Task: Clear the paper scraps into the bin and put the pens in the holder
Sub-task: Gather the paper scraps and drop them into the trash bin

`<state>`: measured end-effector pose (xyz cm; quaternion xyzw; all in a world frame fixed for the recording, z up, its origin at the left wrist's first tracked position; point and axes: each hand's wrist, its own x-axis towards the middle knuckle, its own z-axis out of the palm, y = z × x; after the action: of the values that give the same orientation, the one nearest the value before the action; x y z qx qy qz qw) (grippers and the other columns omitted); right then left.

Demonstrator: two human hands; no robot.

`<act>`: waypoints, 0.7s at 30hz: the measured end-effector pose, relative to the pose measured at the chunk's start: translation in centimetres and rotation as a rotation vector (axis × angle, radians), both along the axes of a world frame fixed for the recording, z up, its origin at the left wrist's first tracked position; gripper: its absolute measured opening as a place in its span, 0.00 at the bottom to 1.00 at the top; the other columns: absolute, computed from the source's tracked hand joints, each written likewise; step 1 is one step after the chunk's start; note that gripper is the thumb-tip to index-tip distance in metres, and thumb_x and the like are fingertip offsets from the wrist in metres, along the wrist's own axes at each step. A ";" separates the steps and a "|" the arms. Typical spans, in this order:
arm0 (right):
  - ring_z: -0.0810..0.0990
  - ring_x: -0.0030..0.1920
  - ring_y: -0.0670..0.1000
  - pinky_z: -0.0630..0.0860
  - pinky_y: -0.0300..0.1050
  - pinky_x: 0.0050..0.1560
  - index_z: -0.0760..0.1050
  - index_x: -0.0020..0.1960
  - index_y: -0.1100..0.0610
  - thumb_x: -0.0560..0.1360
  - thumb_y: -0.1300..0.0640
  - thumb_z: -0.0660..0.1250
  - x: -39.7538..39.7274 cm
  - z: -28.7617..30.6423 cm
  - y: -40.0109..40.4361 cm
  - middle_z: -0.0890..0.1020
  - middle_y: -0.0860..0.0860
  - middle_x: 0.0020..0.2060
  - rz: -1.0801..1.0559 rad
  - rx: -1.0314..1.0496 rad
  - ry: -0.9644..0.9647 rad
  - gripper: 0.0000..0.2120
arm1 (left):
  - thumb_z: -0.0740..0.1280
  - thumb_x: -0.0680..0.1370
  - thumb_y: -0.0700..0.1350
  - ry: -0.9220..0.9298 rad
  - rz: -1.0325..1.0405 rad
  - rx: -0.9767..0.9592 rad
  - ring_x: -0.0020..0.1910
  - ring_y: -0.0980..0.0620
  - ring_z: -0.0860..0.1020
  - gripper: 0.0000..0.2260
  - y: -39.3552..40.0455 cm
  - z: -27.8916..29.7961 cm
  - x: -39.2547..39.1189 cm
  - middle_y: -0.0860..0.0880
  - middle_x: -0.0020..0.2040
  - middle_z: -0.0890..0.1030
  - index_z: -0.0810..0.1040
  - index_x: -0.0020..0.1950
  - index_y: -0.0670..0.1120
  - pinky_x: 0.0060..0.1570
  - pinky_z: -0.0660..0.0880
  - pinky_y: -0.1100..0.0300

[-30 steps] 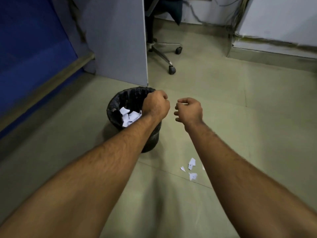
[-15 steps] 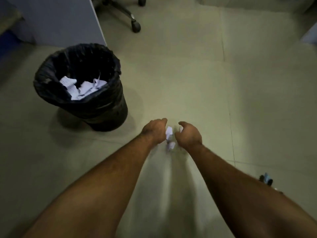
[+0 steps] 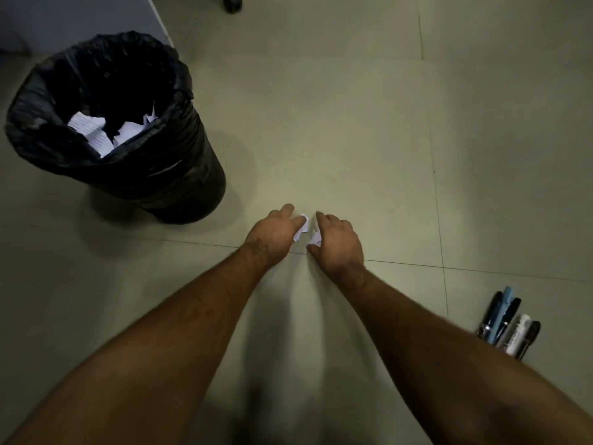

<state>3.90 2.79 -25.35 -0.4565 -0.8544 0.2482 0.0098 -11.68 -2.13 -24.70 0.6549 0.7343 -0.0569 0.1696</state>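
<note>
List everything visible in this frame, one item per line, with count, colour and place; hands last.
bin: one, black with a black liner, on the floor at upper left
paper scraps in the bin: several, white, low inside the liner
paper scraps on the floor: a few, white, between the two hands
pens: about five, black, light blue and white, in a bunch at lower right
chair castor: one, black, top edge
partition panel: one, grey, behind the bin
floor: grey-green tiles
left hand: one, fingers at the scraps
right hand: one, fingers at the scraps
</note>
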 end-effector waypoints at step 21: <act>0.85 0.43 0.53 0.81 0.47 0.50 0.81 0.42 0.53 0.70 0.58 0.70 0.1 -0.6 0.1 0.86 0.52 0.36 -0.557 -0.437 0.345 0.02 | 0.63 0.80 0.40 0.023 0.149 0.008 0.55 0.41 0.79 0.11 0.5 -0.6 3.7 0.41 0.56 0.80 0.81 0.59 0.41 0.54 0.74 0.53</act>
<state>3.99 2.84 -25.94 -0.6140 -0.6106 0.4849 0.1228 -7.96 -1.61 -25.33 0.5984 0.7830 -0.0487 0.1625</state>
